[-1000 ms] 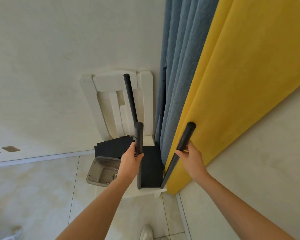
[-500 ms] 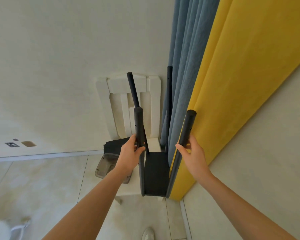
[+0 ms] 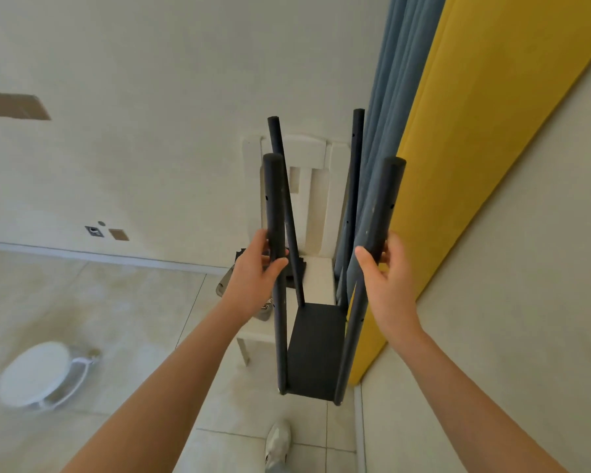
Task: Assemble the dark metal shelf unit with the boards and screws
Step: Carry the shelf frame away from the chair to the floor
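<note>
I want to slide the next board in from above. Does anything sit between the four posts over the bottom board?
Nothing visible does: the space above the bottom board is open. The left hand grips the near left post and the right hand the near right post; only their thumbs curl inward.

It looks like a room in a home: pale floor tiles (image 3: 116, 319), a plain cream wall (image 3: 168, 97) with a socket (image 3: 93, 231), a long blue curtain (image 3: 389, 80) beside a yellow curtain (image 3: 492, 114), and a white wooden chair (image 3: 307, 155).
</note>
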{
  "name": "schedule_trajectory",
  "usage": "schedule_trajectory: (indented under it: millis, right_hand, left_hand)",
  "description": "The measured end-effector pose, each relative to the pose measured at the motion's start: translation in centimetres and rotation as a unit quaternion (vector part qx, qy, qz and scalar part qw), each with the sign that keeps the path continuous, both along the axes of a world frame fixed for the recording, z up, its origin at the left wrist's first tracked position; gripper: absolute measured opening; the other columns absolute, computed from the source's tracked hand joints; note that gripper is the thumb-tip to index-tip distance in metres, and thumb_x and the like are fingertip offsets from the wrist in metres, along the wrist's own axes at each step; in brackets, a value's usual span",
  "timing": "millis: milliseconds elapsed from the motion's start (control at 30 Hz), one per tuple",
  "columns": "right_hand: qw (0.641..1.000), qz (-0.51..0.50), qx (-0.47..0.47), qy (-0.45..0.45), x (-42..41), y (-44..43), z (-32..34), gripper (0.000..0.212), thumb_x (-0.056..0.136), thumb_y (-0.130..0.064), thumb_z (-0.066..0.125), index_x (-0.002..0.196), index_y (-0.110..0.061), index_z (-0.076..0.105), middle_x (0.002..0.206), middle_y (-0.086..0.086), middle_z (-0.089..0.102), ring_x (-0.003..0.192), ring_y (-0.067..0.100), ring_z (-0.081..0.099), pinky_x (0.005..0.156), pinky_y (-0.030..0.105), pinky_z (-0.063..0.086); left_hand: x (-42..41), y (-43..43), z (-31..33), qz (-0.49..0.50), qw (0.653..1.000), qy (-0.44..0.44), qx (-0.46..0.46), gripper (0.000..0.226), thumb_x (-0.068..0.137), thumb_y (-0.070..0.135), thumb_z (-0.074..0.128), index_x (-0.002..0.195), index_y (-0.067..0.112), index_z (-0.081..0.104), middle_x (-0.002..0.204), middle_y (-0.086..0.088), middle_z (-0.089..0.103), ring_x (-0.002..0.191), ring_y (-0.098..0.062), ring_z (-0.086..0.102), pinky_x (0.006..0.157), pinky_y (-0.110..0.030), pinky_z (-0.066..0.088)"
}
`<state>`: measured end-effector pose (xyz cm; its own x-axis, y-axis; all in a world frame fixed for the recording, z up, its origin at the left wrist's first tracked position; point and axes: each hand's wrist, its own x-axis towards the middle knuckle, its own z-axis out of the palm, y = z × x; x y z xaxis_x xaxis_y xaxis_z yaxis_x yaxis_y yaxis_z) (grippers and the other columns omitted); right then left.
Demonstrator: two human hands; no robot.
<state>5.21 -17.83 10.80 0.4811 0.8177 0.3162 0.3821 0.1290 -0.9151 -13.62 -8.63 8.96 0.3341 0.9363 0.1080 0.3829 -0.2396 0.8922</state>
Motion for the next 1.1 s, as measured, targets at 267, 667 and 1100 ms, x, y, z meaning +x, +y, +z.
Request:
schedule_trajectory:
  millis: [267, 667, 1100]
  right_hand:
    - [0.999, 0.048, 0.018, 0.011, -6.2, -2.9, 0.2, 0.021, 0.097, -0.025, 0.059, 0.118, -0.026, 0.055, 0.091, -0.018, 0.061, 0.089, -0.002, 0.06, 0.073, 0.008, 0.048]
    - [0.979, 0.193, -0.072, 0.018, -21.2, -2.5, -3.6, 0.017, 0.096, -0.022, 0.06, 0.113, -0.021, 0.058, 0.083, -0.013, 0.059, 0.082, 0.004, 0.058, 0.07, 0.011, 0.048]
    - [0.937, 0.314, -0.15, -0.009, -40.3, 3.5, -5.2, 0.02, 0.095, -0.026, 0.062, 0.114, -0.026, 0.052, 0.097, -0.013, 0.062, 0.095, 0.004, 0.062, 0.069, 0.009, 0.05]
  left_hand:
    - [-7.3, -6.7, 0.9, 0.059, 0.998, 0.001, -0.007, 0.039, 0.097, 0.016, 0.064, 0.126, 0.033, 0.044, 0.107, 0.018, 0.063, 0.088, 0.009, 0.066, 0.071, -0.008, 0.052]
    - [-24.3, -12.3, -2.4, 0.173, 0.981, 0.046, -0.078, 0.039, 0.095, 0.019, 0.067, 0.128, 0.028, 0.047, 0.116, 0.002, 0.065, 0.094, -0.015, 0.069, 0.087, -0.043, 0.06]
    - [-42.9, -12.5, -4.7, 0.302, 0.944, 0.049, -0.12, 0.053, 0.093, 0.018, 0.07, 0.137, 0.023, 0.042, 0.118, 0.003, 0.062, 0.095, -0.013, 0.068, 0.088, -0.038, 0.059]
